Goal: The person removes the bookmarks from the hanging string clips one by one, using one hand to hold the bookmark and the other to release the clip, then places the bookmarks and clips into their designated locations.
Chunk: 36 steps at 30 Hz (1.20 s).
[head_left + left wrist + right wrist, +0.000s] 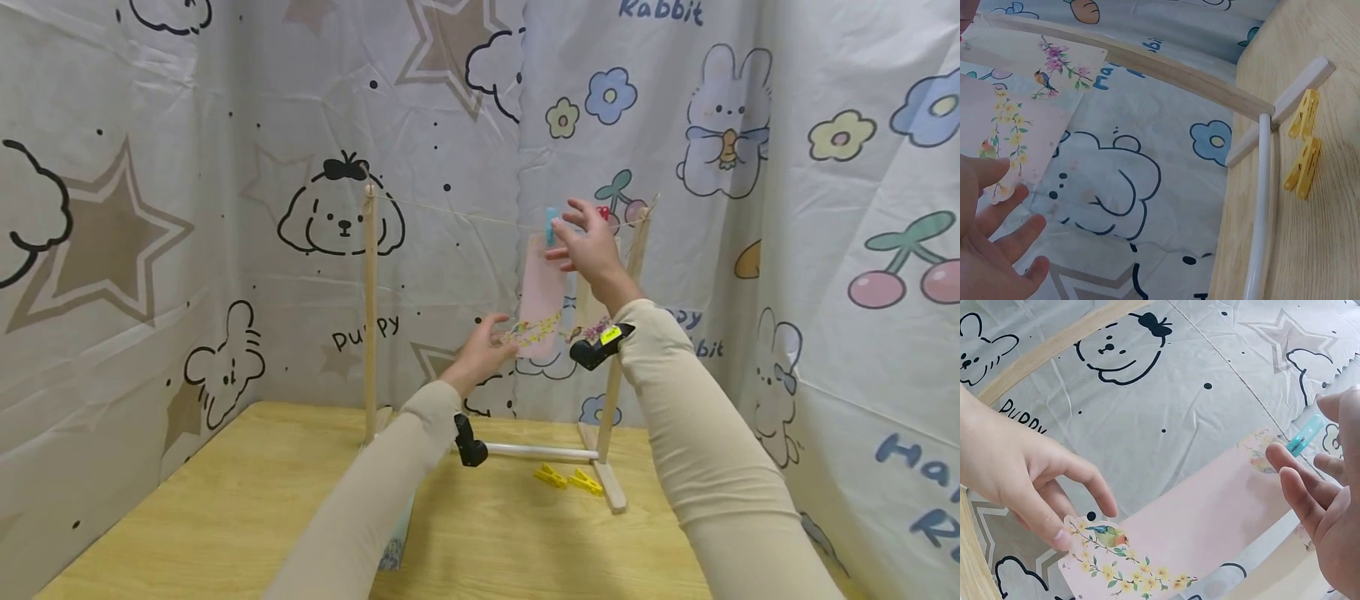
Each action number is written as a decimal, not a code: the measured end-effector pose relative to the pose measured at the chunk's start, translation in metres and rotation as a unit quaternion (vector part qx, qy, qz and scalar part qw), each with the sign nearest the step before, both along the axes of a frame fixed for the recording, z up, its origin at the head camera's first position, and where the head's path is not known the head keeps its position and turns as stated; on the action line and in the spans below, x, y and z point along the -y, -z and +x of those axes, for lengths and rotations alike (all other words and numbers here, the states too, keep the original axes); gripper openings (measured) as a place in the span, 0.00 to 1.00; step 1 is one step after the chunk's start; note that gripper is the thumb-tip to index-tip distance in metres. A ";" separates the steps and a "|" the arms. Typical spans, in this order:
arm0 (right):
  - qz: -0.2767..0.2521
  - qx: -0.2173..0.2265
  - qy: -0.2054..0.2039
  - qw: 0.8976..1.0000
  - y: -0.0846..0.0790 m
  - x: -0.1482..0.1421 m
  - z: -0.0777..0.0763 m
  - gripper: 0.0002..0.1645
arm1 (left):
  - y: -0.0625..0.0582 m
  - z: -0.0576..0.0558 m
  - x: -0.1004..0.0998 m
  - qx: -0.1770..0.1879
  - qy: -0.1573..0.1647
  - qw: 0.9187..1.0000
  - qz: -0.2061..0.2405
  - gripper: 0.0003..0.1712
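A pink card [538, 292] printed with yellow blossoms and a bird hangs from a string [465, 217], under a light-blue clothespin [1305, 435]. My left hand [482, 354] is at the card's lower edge, fingers spread; its thumb touches or nearly touches the corner, and I cannot tell which. Beside the blue clothespin is my right hand [588, 250], its fingers apart and not closed round it. A cream card [1016, 53] with purple blossoms and a bird hangs to the right, partly hidden by the right hand and wrist. A red clip [603, 213] shows behind that hand.
Two wooden posts [371, 317] hold the string above a white crossbar [543, 452]. Yellow clothespins [550, 476] lie on the wooden table [480, 542] near the right foot. Another printed item [396, 542] lies partly under the left forearm. Patterned curtains [315, 108] surround the table.
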State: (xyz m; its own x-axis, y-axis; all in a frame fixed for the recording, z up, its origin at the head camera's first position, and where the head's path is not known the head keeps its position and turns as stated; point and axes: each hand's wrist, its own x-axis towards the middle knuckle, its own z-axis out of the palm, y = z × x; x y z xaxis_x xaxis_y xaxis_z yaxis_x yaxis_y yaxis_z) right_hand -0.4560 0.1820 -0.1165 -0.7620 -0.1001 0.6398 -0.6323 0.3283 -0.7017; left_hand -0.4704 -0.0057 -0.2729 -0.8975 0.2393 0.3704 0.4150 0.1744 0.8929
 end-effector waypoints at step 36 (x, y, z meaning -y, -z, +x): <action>0.059 0.035 0.003 0.998 -0.020 0.012 -0.001 0.29 | 0.002 0.000 0.002 -0.027 -0.006 0.999 -0.027 0.17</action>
State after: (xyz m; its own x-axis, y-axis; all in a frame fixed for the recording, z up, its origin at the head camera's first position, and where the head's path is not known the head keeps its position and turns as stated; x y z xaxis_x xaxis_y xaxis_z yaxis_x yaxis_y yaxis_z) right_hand -0.4574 0.1696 -0.0966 -0.8049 -0.1676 0.5693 -0.5814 0.4147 -0.7000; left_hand -0.4704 -0.0077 -0.2746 -0.8794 0.2492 0.4056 0.4602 0.2270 0.8583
